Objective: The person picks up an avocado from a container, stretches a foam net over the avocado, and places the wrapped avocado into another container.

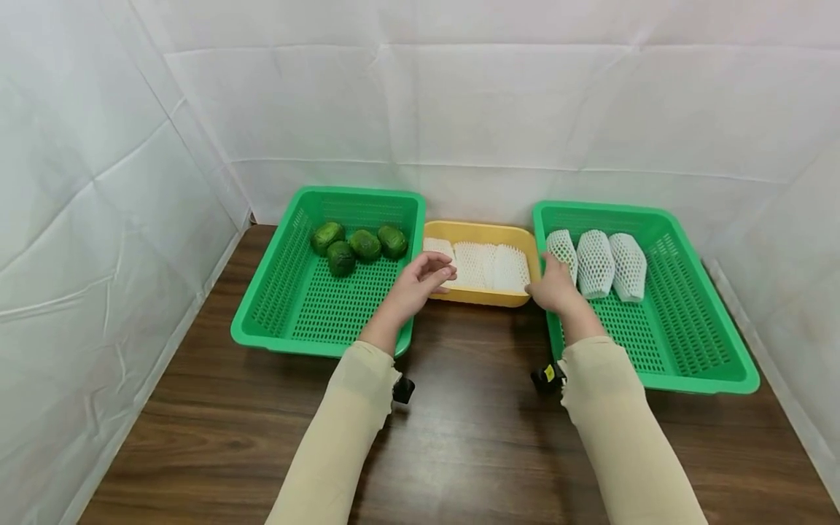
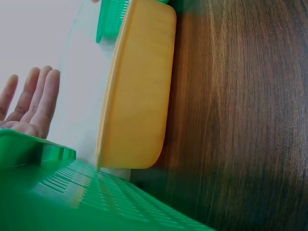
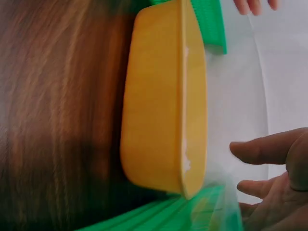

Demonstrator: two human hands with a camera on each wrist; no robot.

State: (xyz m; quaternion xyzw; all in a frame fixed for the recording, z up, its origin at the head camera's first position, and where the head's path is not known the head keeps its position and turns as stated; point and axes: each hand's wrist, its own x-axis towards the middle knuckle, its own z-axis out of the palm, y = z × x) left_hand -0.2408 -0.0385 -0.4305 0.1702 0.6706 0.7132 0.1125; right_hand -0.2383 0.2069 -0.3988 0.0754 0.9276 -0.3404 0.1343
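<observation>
Over the left end of a yellow tray point(image 1: 482, 297) is my left hand point(image 1: 420, 281), its fingers loosely bent with nothing between them. The left wrist view shows those fingers point(image 2: 45, 98) extended above a green basket rim. My right hand point(image 1: 556, 288) is at the left rim of the right green basket point(image 1: 695, 350), beside the nearest bulging white foam net sleeve point(image 1: 563, 251). In the right wrist view its thumb point(image 3: 262, 149) and fingers are spread apart, holding nothing. Flat white foam net sleeves point(image 1: 475, 262) lie in the tray.
Several dark green avocados point(image 1: 364, 246) sit toward the back of the left green basket point(image 1: 262, 339). Two more bulging foam net sleeves point(image 1: 596, 264) lie in the right basket. White sheeting point(image 1: 485, 109) hangs behind and beside the brown wooden table point(image 1: 459, 437).
</observation>
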